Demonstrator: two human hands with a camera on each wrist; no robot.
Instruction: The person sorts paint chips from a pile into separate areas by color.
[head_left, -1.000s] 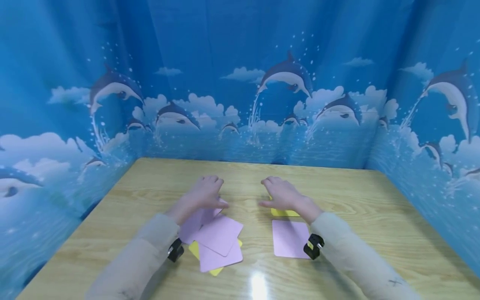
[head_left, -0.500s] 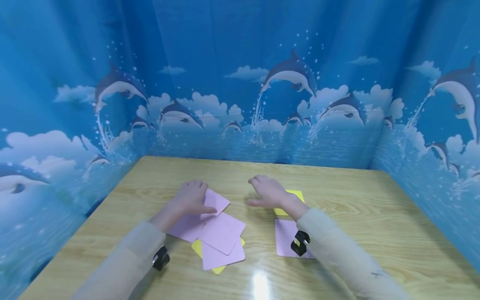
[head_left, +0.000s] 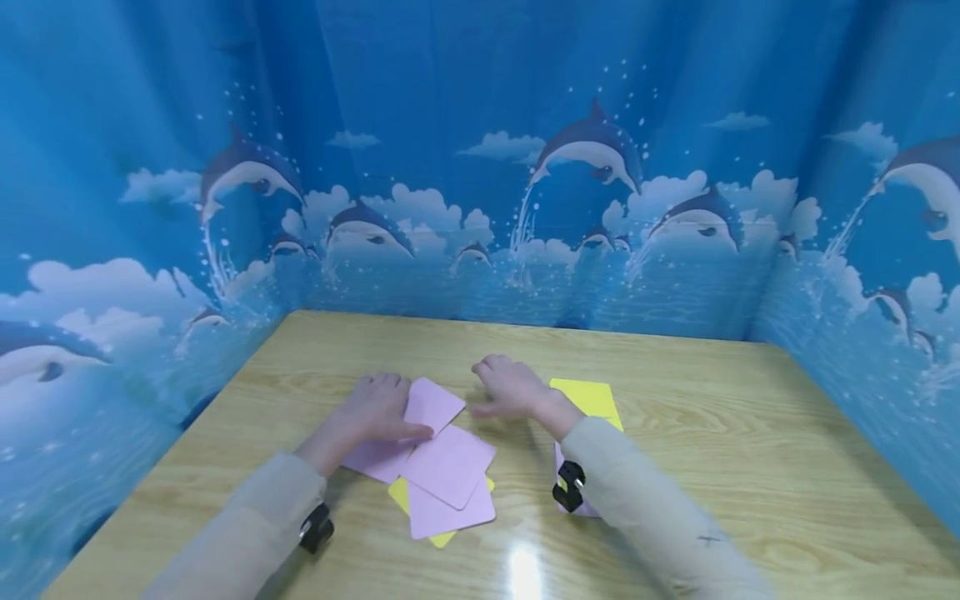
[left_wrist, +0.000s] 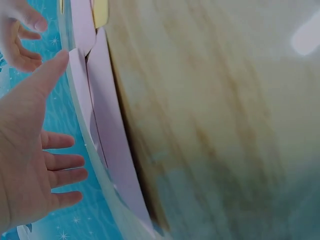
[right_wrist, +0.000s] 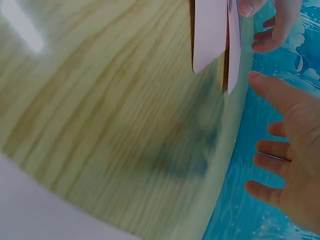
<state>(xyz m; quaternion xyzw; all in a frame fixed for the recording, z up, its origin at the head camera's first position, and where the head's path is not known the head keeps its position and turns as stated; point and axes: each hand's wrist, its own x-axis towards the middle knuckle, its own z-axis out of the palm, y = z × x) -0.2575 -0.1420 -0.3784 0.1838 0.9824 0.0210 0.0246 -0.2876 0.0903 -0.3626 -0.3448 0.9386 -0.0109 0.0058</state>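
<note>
Head view: lilac square cards [head_left: 453, 468] are fanned left of centre on the wooden counter [head_left: 750, 450], over a yellow square card [head_left: 400, 494].
Left hand [head_left: 378, 408]: held with fingers loosely spread above the lilac cards; contact cannot be told.
Right hand [head_left: 510, 388]: held, fingers spread, between those and another yellow card [head_left: 587, 397].

Right fingers [right_wrist: 274, 148] apart, left hand [right_wrist: 286, 21] near pink cards [right_wrist: 210, 35], wood-grain table [right_wrist: 100, 100], blue backdrop [right_wrist: 226, 215]

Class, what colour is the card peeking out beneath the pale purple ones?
The card is yellow, best seen in the head view.
</note>
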